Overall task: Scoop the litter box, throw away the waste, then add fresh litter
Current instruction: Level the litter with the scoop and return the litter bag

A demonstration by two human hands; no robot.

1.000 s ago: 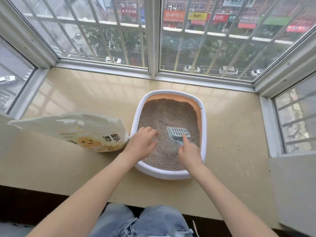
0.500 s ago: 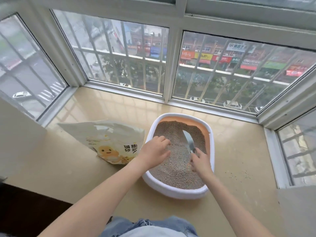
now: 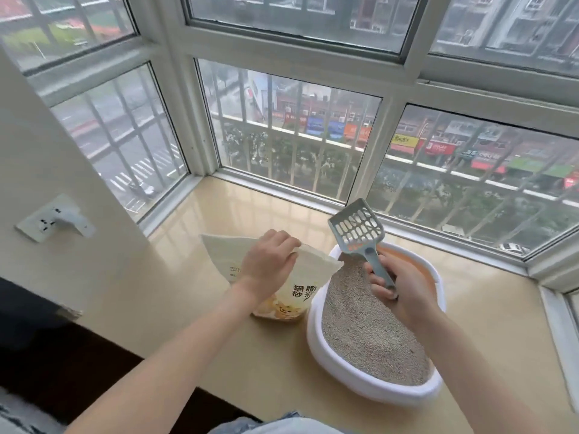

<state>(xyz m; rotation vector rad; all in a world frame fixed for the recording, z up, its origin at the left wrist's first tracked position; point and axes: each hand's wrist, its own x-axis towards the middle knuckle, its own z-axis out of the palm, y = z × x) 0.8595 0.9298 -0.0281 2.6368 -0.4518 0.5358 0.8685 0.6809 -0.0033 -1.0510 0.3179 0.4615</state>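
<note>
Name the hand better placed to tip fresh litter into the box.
Left. The left hand already grips the top of the litter bag beside the litter box; the right hand holds the scoop.

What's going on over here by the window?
Someone is tending a cat's litter box on the windowsill. The right hand grips a grey scoop, held up above the litter with its slotted head looking empty. The left hand holds the top edge of a litter bag standing right beside the box. No litter is pouring yet.
</note>
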